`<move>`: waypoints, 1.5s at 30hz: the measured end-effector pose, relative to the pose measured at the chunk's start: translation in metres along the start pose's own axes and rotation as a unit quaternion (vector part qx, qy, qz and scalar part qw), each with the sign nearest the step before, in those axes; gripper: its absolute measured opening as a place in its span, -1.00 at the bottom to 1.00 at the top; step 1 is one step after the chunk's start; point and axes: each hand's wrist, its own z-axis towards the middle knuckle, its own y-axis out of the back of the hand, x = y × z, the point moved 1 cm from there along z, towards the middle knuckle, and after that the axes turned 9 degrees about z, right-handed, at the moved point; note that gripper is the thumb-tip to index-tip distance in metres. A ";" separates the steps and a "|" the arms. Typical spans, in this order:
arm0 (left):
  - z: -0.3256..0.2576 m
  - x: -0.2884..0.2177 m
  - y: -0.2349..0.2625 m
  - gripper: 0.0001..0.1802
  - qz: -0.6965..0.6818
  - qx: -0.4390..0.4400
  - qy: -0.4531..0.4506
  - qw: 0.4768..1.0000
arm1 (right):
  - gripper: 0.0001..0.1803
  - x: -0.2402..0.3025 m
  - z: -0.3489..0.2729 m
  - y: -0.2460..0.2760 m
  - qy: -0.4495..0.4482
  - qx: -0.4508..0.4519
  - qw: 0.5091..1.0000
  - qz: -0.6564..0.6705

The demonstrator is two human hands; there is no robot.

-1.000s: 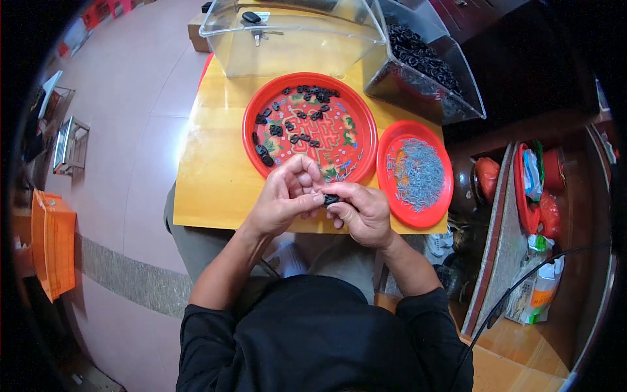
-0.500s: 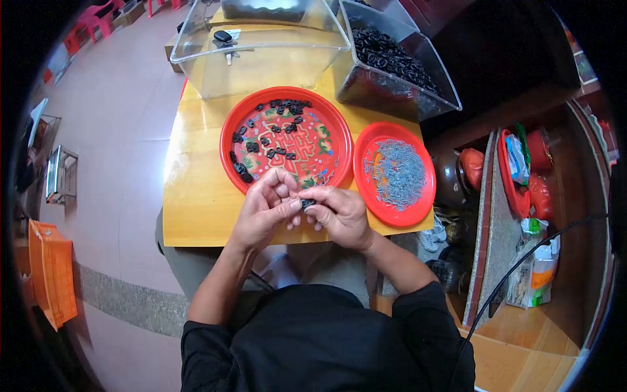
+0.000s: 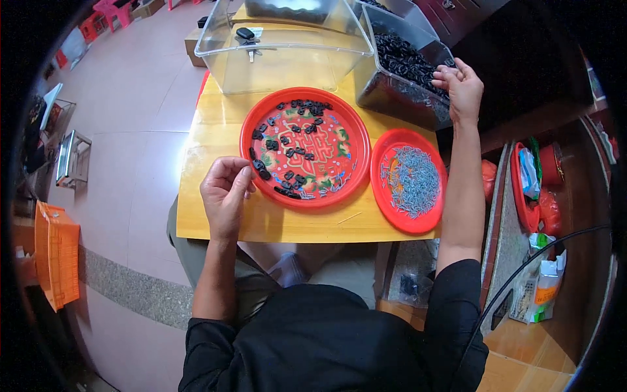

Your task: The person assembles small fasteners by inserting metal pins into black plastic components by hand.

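Note:
My left hand point(image 3: 226, 195) is raised beside the near left rim of the round red tray point(image 3: 360, 166). Its fingers are curled in toward the thumb; whatever they may hold is hidden. Small black plastic pieces point(image 3: 300, 153) lie scattered in that tray, with several grey screws near its lower right edge. Reaching far to the right, my right hand point(image 3: 461, 90) is over the right side of a clear plastic bin point(image 3: 405, 104) heaped with black pieces point(image 3: 401, 55). Its fingers are apart, and nothing shows in them.
An oval red tray point(image 3: 386, 212) of grey screws point(image 3: 413, 181) stands at the right of the yellow table point(image 3: 196, 215). Behind, a clear box point(image 3: 287, 72) has keys point(image 3: 248, 40) by it. Shelves point(image 3: 499, 215) stand to the right; an orange crate point(image 3: 57, 255) is on the left floor.
My hands have parted from around a small black piece. The right hand has gone up and right to the bin; the left has drawn back leftward. The view has shifted slightly.

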 end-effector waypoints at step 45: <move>0.024 0.013 -0.090 -0.89 0.553 0.219 -0.288 0.750 | -0.88 -0.012 -0.189 -0.076 -0.172 0.193 0.964 0.067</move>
